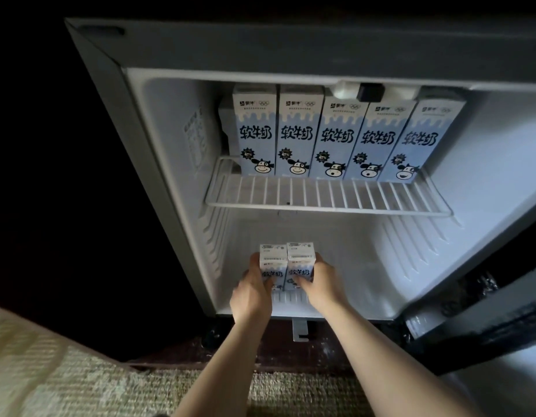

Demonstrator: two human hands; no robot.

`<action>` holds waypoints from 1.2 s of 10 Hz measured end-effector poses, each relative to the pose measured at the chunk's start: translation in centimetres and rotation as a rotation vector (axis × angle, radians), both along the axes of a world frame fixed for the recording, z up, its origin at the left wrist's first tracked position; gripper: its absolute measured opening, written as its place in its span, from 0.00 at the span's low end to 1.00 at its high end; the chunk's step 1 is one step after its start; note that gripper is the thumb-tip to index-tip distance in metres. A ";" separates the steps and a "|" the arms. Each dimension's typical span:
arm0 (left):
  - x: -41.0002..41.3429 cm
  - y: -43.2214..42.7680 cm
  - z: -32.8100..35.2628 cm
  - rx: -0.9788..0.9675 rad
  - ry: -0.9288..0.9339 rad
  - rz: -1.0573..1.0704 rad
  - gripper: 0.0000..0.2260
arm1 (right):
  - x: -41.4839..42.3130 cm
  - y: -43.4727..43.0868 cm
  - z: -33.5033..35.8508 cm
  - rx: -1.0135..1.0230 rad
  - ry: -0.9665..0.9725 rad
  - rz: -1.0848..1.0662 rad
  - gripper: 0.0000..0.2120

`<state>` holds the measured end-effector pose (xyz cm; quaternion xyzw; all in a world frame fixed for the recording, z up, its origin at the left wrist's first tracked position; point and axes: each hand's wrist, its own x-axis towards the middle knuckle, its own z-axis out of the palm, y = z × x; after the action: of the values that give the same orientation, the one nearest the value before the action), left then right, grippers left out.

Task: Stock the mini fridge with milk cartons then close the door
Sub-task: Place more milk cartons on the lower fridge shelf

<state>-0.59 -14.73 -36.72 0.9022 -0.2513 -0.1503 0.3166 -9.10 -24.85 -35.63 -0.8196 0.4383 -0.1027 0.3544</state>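
**Placing Two Milk Cartons on the Fridge Floor**

While the fridge door [483, 311] stands open at the right, both hands hold a pair of milk cartons [286, 264] upright and side by side on the lower floor of the mini fridge [170, 145], near its front edge. The left hand [253, 291] wraps the outer face of the left carton, thumb on the front panel. The right hand [319, 284] wraps the outer face of the right carton in the same manner. Both hands are closed around the pair and press the two cartons together.

Five cartons [324, 136] already stand in a row at the back of the wire shelf [321, 197] above; part of a sixth shows behind the leftmost one.

Handling notes:
- Cartons are stiff paperboard, probably full and moderately heavy for their size.
- Walls dent under hard squeezing; apply even side pressure only.
- Grip at mid-height on the broad side faces, as shown.
- Smooth printed faces may slip if damp.
- Tall, narrow cartons tip easily; set the bases flat before letting go.

Judged progress: the upper shelf is stocked, the lower floor is barely begun, and the door is not yet shut.
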 end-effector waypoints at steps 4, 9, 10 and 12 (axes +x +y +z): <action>3.8 -4.5 -0.7 -0.187 0.142 0.006 0.20 | 3.5 -3.7 -0.5 -0.015 -0.036 -0.021 0.20; 4.7 -6.0 -1.4 -0.229 0.152 -0.001 0.21 | 4.7 -4.7 -0.4 0.113 0.071 -0.078 0.20; 4.1 -5.7 -0.9 -0.136 0.217 0.029 0.18 | 3.8 -3.7 -0.2 0.132 0.141 -0.075 0.20; 3.3 -4.1 1.2 0.027 0.252 -0.087 0.18 | 1.8 -1.9 2.2 0.081 0.287 0.010 0.17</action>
<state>2.75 -18.82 -35.55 0.8685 -0.2466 -0.2793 0.3268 -7.33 -26.80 -33.39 -0.8129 0.4843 0.0351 0.3216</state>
